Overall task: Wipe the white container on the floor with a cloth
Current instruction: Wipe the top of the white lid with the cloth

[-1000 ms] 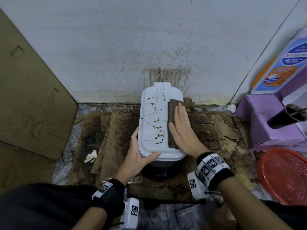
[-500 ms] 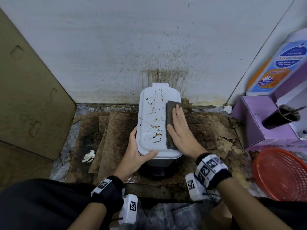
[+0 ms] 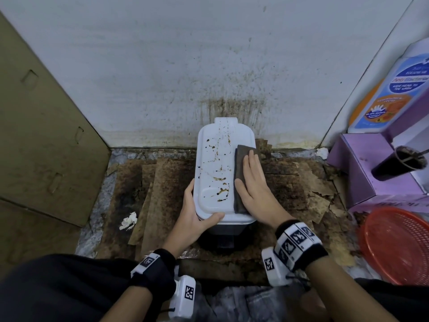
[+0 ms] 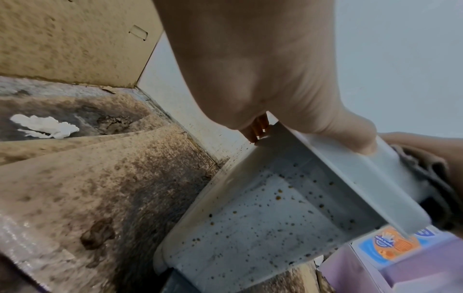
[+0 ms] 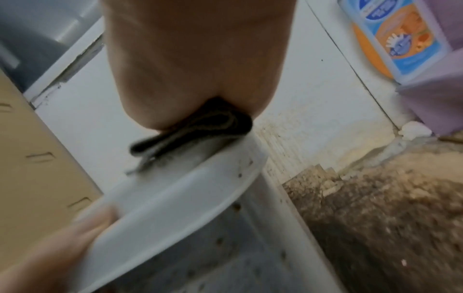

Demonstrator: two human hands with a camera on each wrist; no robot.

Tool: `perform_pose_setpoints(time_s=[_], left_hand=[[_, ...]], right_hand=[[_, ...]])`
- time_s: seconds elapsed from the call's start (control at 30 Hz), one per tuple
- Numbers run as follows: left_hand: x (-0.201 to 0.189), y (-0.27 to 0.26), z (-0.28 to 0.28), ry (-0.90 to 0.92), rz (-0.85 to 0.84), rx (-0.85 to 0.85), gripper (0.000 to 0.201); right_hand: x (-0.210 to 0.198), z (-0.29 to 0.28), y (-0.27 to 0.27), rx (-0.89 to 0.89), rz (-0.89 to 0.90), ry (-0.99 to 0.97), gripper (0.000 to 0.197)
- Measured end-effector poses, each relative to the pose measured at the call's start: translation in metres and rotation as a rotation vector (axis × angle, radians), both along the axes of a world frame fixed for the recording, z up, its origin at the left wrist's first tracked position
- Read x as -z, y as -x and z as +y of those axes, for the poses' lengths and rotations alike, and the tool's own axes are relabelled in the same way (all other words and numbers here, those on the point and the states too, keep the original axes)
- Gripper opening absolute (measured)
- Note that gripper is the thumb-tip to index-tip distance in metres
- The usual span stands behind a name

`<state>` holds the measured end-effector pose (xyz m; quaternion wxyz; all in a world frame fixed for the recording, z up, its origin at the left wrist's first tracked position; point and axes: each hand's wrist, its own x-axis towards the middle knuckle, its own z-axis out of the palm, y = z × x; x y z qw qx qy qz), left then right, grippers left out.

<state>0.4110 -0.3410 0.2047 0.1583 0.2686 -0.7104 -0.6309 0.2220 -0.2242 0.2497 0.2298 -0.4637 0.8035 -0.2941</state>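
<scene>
**Hands on the stained lid**

Left hand point(image 3: 197, 219) is gripping the near-left corner of the white container point(image 3: 216, 168), thumb curled over the rim. Right hand point(image 3: 255, 194), fingers lying flat, is pressing a dark cloth point(image 3: 240, 159) onto the lid's right side. Container is standing on stained floor paper point(image 3: 160, 189) against the wall point(image 3: 209, 66).

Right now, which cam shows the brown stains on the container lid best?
Head view: it looks straight down on the white container, so the lid's brown stains show, left of the cloth. Left wrist sees only the speckled side wall under the lid rim. Right wrist is blurred, showing the rim and the folded cloth.
</scene>
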Motion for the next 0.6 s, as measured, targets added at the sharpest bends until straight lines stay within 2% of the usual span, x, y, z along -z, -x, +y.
perform_pose_setpoints(time_s=[0.17, 0.4, 0.6], left_hand=[[-0.002, 0.0, -0.001, -0.01, -0.002, 0.008, 0.11], [-0.001, 0.0, -0.001, -0.005, 0.001, 0.014, 0.109], [0.0, 0.0, -0.002, -0.015, 0.008, 0.014, 0.11]], right_hand=[[0.0, -0.02, 0.017, -0.018, 0.099, -0.016, 0.068], [0.007, 0.021, -0.021, -0.045, 0.246, 0.041, 0.063], [-0.005, 0.0, 0.009, -0.124, 0.266, -0.112, 0.066]])
